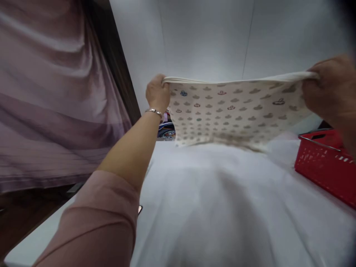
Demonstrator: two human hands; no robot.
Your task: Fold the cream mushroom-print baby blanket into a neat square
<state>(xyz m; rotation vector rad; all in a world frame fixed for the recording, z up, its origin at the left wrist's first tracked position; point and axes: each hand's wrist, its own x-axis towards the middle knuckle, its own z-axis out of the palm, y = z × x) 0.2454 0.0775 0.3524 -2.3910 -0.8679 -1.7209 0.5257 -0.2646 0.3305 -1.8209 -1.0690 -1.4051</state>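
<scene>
A cream cloth (222,107) printed with small grey, red and blue hat-like shapes hangs stretched between my two hands. My left hand (158,92), with a silver bracelet at its wrist, is closed on the cloth's upper left corner. At the upper right corner, my right hand (330,87) grips the same edge and is blurred by motion. The cloth's lower edge hangs close over the white-covered table (222,207); I cannot tell whether it touches. What kind of fabric item it is does not show.
A red plastic basket (325,167) with a metal handle stands on the right. Pinkish curtain fabric (55,96) hangs at the left. White wall panels (205,40) rise behind. Dark, colourful items (167,129) show past my left wrist, and a phone-like edge (140,210) beside my left arm.
</scene>
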